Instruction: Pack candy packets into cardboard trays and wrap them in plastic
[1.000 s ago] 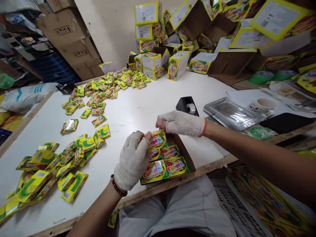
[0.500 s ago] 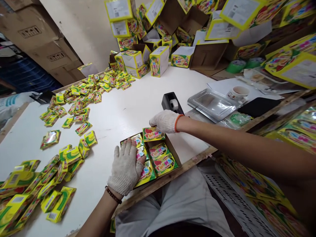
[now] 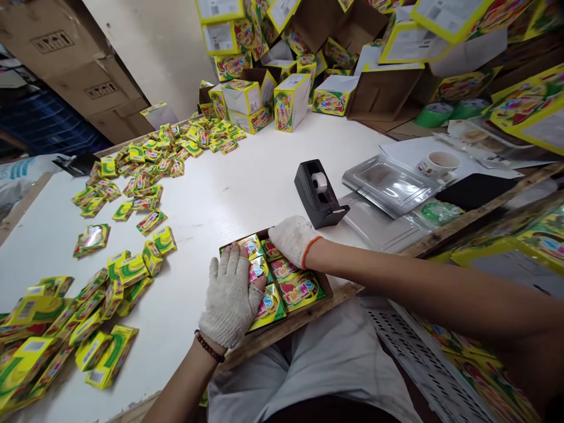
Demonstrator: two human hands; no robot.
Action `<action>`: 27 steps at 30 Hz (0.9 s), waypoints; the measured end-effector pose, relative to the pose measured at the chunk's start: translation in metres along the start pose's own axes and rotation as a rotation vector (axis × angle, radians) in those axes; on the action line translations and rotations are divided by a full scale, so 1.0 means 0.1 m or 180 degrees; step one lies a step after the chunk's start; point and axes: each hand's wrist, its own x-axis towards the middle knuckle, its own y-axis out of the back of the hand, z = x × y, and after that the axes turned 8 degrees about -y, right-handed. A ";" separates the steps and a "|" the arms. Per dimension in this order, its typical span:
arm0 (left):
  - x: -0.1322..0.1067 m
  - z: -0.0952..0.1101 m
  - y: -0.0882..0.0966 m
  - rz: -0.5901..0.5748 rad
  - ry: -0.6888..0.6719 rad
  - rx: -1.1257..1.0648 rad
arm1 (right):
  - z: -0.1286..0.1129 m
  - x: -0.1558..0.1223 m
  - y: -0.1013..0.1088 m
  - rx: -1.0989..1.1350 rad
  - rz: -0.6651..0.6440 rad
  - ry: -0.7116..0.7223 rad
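Observation:
A shallow brown cardboard tray [image 3: 328,286] at the table's near edge holds rows of yellow-and-red candy packets [image 3: 300,289]. My left hand [image 3: 230,298], in a white fingerless knit glove, lies flat with fingers spread on the tray's left packets. In the same kind of glove, my right hand [image 3: 292,238] presses down on the packets at the tray's far end; its fingers are curled under and hidden. Neither hand lifts anything.
Loose yellow packets [image 3: 110,282] lie scattered across the left of the white table [image 3: 229,182]. A black tape dispenser [image 3: 318,193] stands just beyond the tray. Printed cartons [image 3: 247,97] pile at the back. Clear plastic lids [image 3: 388,183], a cup [image 3: 437,162] and green tape rolls [image 3: 434,114] sit right.
My left hand went from pinching a packet to lying flat on the tray. My right hand set a packet down at the tray's far end and now presses on it.

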 end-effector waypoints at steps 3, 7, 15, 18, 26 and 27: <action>0.01 0.01 0.03 -0.0056 0.0016 -0.0025 | -0.05 0.00 -0.06 -0.0338 0.0066 0.0007; 0.01 0.03 0.06 -0.0068 0.0071 -0.0051 | -0.06 -0.02 -0.15 -0.0416 0.0209 0.0145; 0.01 0.03 0.06 -0.0129 0.0148 -0.0125 | -0.05 0.00 -0.22 -0.0506 0.0312 0.0407; 0.01 0.03 0.06 -0.0149 0.0156 -0.0135 | -0.08 0.01 -0.24 -0.0490 0.0233 0.0404; 0.02 0.05 0.06 -0.0217 0.0297 -0.0245 | -0.14 -0.09 -0.31 -0.0178 -0.0051 0.0129; 0.02 0.06 0.08 -0.0232 0.0327 -0.0273 | -0.14 -0.10 -0.32 -0.0105 -0.0060 0.0103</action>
